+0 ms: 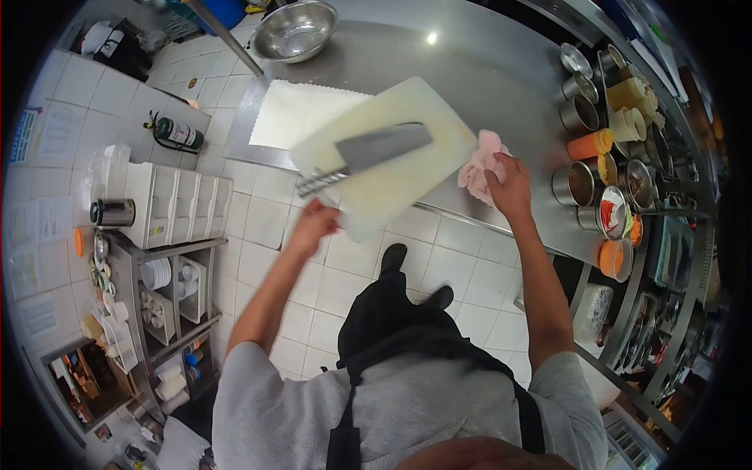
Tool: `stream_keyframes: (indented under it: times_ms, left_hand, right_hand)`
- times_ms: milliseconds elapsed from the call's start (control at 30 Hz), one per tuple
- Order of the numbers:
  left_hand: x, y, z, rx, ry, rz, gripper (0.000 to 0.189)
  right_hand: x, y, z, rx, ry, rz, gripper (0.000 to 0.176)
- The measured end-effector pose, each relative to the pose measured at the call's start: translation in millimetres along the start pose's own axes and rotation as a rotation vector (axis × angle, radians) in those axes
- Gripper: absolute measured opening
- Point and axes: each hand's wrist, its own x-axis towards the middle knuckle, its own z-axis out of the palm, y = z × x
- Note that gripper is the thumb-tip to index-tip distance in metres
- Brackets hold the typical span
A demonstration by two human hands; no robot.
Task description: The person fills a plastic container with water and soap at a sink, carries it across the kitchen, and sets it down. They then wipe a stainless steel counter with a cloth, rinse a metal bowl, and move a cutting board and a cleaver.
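My left hand point(316, 225) is closed at the near left edge of a pale, worn cutting board point(399, 176), just below a knife handle. A cleaver point(388, 146) with a broad blade and a striped metallic handle lies across the board, its handle reaching over the left edge. The board overhangs the steel counter's near edge and is slightly blurred. In my right hand point(511, 184) is a crumpled pink cloth point(483, 168), pinched beside the board's right corner. A white sheet with a scalloped edge point(301, 113) lies on the counter, partly hidden by the board.
A steel bowl point(295, 33) stands at the far left of the steel counter point(486, 63). Metal containers point(578, 115), an orange bottle point(589, 146) and tubs of ingredients point(615, 258) line its right side. White drawers point(184, 205) and shelves of dishes stand left; the floor point(298, 321) is tiled.
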Motion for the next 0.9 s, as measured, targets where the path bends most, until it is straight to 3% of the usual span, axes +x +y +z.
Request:
stream_keyframes:
  times_ms: [133,200,333,400,467,533,567,633,667,700,767,867,900]
  left_hand:
    - [-34,-60,114,-0.182,-0.173,-0.205,0.044]
    - [-32,-100,162,-0.330,-0.289,-0.241,0.051]
    - [-19,-127,234,-0.480,-0.345,-0.231,0.054]
    - [-17,-109,248,-0.314,-0.475,-0.250,0.061]
    - [-23,-76,241,-0.143,-0.476,-0.306,0.057]
    - [-20,-47,205,0.213,-0.882,-0.228,0.047]
    - [-21,-24,184,0.181,-0.866,-0.140,0.036]
    - [9,-11,131,0.181,-0.612,0.143,0.023]
    - [45,-28,106,0.452,-0.269,0.430,0.022]
    - [44,11,93,0.781,0.080,0.523,0.020]
    - [61,43,68,1.223,0.476,0.692,0.020]
    - [83,59,61,1.421,0.483,0.715,0.024]
    - [87,60,61,1.457,0.491,0.805,0.024]
  right_hand:
    - [-19,-9,-16,0.036,-0.065,0.077,0.053]
    - [-23,-10,-17,0.109,-0.176,0.236,0.063]
    - [-24,14,-5,-0.036,-0.179,0.176,0.071]
    - [-15,32,-1,0.050,-0.161,0.137,0.075]
    - [-13,42,-7,0.160,-0.140,0.150,0.075]
    - [-12,41,-15,0.271,-0.117,0.166,0.074]
    - [-15,37,-26,0.288,-0.095,0.164,0.074]
    - [-27,29,-43,0.303,-0.072,0.168,0.074]
    - [-34,24,-51,0.296,-0.054,0.269,0.072]
    - [-42,19,-55,0.289,-0.036,0.366,0.071]
    - [-58,21,-60,0.302,-0.029,0.396,0.071]
    - [-86,20,-70,0.305,-0.017,0.452,0.070]
    - [-92,18,-72,0.305,-0.014,0.466,0.070]
